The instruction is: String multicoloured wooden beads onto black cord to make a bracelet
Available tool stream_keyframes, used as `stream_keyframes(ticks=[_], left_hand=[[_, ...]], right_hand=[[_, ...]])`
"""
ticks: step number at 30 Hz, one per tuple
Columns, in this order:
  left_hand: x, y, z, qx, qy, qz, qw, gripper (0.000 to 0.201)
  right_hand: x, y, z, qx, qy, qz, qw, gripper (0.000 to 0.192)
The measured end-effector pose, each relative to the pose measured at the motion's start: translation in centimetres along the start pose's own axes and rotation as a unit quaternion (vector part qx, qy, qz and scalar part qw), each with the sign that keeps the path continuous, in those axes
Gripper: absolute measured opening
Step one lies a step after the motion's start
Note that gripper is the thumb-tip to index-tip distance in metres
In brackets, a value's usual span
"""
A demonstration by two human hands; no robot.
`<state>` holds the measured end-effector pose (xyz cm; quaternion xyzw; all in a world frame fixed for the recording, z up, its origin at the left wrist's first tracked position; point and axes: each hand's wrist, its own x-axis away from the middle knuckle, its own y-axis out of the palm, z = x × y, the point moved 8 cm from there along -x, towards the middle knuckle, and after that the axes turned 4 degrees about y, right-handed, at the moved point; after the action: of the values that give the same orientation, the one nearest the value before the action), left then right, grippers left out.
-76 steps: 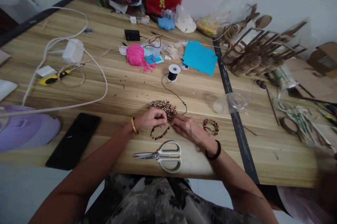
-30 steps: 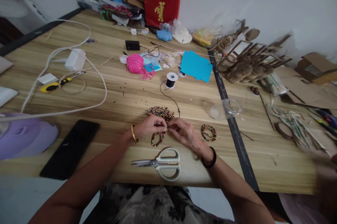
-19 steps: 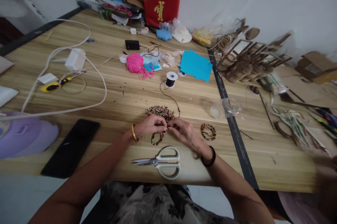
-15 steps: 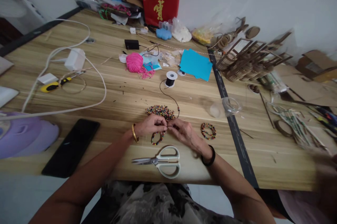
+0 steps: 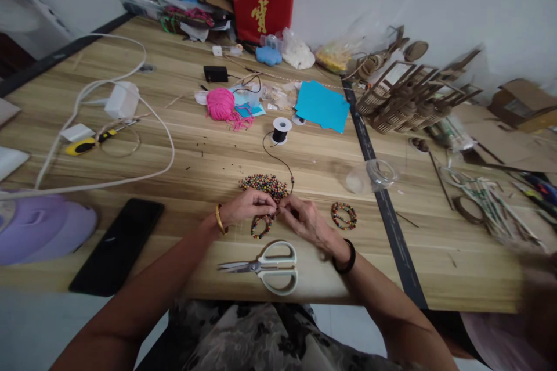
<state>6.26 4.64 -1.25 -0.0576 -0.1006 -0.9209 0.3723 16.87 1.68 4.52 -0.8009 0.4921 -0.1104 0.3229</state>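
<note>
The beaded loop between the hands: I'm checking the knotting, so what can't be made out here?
Head view only:
- Where the fingertips meet on the beaded loop: the left hand and right hand cover it, so any knot is hidden.
- The black cord from the spool: too thin to follow past the bead pile.
- Single bead colours: too small.
- Far right table edge: blurred.

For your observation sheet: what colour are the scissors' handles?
White, or very pale cream, on the scissors; head view.
</note>
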Motion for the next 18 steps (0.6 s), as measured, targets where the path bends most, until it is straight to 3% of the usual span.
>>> stream_keyframes(ticks=[18], left_hand=[[0.05,0.12,-0.41,0.008,0.010,0.002,1.000,0.031]], right_hand=[[-0.02,-0.08,0.20,0.015,0.008,0.004,1.000,0.008]])
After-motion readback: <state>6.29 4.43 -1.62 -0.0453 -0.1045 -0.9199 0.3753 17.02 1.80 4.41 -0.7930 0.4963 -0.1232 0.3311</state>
